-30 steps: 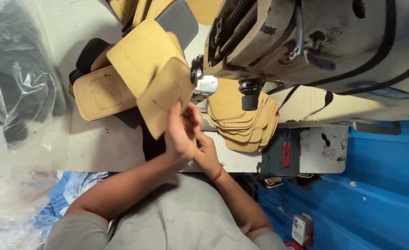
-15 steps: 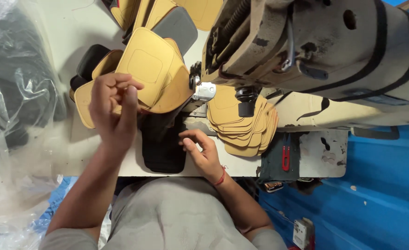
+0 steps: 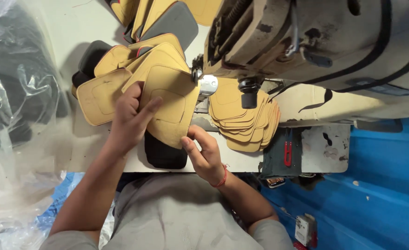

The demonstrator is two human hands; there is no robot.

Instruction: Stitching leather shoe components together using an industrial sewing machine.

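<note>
**Tan leather panel going under the sewing machine**

The tan leather panel is sitting at the middle of the table, its right edge touching the metal presser area of the machine, and both hands are on it.

Starting out at nine o'clock, crumpled clear plastic sheeting is spilling along the table's edge. Moving in, a second tan panel is lying flat, partly tucked under the main one, with dark grey pieces poking out behind it toward eleven o'clock.

Now the left hand: it is lying on top of the panel's left half, fingers stretched and loosely spread, pressing flat rather than gripping. At six o'clock from the panel, a black piece is showing beneath its lower tip.

Next the right hand: its thumb and forefinger are pinching the panel's lower corner, the other fingers curled in, a red band circling the wrist.

Over at three o'clock, a fanned stack of tan cut pieces is resting under the machine arm. The beige sewing machine is filling the one-to-two o'clock area. Just right of the stack, red thread snips are lying on a dark cloth, and beyond them a blue surface is running to the edge.
</note>
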